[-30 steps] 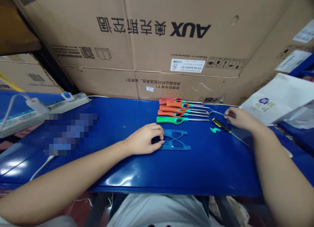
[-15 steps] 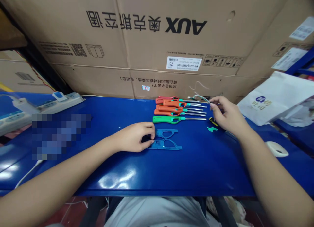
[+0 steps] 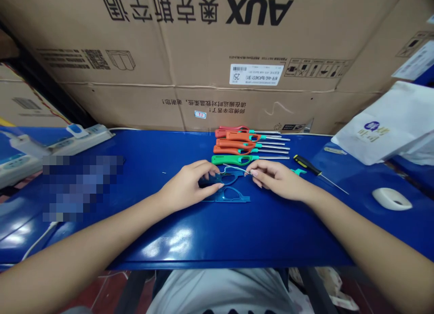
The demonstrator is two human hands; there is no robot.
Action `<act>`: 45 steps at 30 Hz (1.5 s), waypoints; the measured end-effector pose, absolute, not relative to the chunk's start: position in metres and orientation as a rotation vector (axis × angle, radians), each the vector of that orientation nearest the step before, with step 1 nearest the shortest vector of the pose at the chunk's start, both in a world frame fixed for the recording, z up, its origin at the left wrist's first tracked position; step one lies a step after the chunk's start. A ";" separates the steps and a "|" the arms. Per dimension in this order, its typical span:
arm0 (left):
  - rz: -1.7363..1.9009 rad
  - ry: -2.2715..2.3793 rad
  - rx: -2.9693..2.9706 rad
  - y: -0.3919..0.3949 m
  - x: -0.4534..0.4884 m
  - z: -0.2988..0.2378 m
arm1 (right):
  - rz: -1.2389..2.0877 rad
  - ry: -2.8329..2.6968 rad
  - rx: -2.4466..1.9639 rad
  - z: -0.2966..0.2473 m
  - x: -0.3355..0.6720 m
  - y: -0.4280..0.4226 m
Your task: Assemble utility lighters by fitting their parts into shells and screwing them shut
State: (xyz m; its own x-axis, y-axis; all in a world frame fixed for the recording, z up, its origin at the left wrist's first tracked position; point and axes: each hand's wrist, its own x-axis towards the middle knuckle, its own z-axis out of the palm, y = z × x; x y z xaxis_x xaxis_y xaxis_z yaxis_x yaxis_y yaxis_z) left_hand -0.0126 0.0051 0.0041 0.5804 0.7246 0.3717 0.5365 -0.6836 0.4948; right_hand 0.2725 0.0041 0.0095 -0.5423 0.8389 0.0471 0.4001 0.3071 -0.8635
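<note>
Two blue lighter casing halves lie side by side with their trigger loops to the right: an upper half (image 3: 229, 178) and a lower half (image 3: 233, 195). My left hand (image 3: 191, 185) straddles the left end of the upper half, thumb on its near side and fingertips on its far side, covering part of both. My right hand (image 3: 276, 179) is closed in a pinch on a thin pale wire (image 3: 233, 167), whose curled free end reaches over the upper half toward my left fingertips. A small turquoise plastic piece (image 3: 299, 171) lies just behind my right hand, partly covered.
Behind the casings lie a green lighter (image 3: 225, 159) and several red and orange lighters (image 3: 233, 144). To the right are a black-and-yellow screwdriver (image 3: 313, 167), a white oval object (image 3: 391, 199) and a white bag (image 3: 389, 124). A power strip (image 3: 84, 140) stands left; a large carton (image 3: 203, 78) forms the back.
My right hand has come left and nearer with the wire, from beside the lighter tips to the casings, uncovering the screwdriver. My left hand has shifted slightly onto the upper half.
</note>
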 end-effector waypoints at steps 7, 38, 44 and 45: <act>0.940 0.994 2.491 0.001 -0.010 0.000 | 1.312 -2.031 -1.062 0.016 0.273 0.003; 1.029 0.540 2.580 -0.006 -0.009 0.010 | 1.117 -2.315 -1.183 0.010 0.272 0.002; 1.137 0.767 2.386 -0.004 -0.007 0.011 | 1.065 -2.460 -0.996 0.021 0.273 -0.003; 1.138 0.795 2.372 -0.003 -0.007 0.010 | 1.072 -2.480 -0.954 0.023 0.274 -0.003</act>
State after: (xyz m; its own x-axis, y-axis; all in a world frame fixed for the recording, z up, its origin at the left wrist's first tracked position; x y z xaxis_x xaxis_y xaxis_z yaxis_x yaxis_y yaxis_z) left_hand -0.0072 -0.0034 0.0104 0.5092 0.6389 0.5766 0.3215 -0.7627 0.5611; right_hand 0.2736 -0.0031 0.0229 -0.7446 0.6675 -0.0080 0.4630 0.5078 -0.7265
